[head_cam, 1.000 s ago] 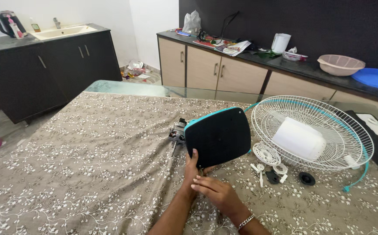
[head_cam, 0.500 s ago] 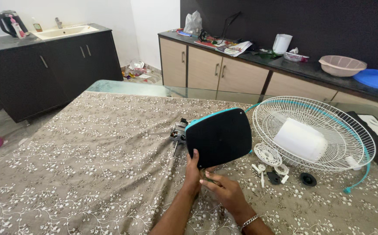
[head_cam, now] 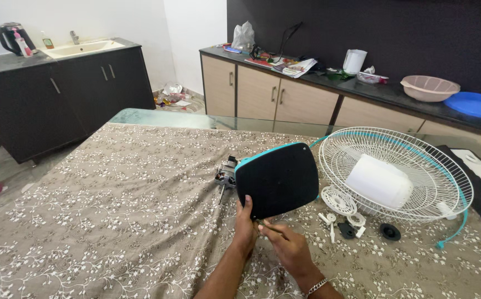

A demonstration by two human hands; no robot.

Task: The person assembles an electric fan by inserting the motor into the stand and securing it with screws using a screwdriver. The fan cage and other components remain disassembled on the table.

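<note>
Black fan base [head_cam: 277, 179] with teal rim stays tilted upright over the tabletop [head_cam: 113, 210], barely moved since earlier. Left hand [head_cam: 245, 227] grip clenched on its lower edge; right hand [head_cam: 284, 243] pinches a thin tool [head_cam: 266, 225] just beneath.

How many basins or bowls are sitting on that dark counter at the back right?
2. A pink basin sits on the counter at the far right, and a blue basin lies right beside it, nearer the picture's edge. More may be hidden past that edge.
</note>
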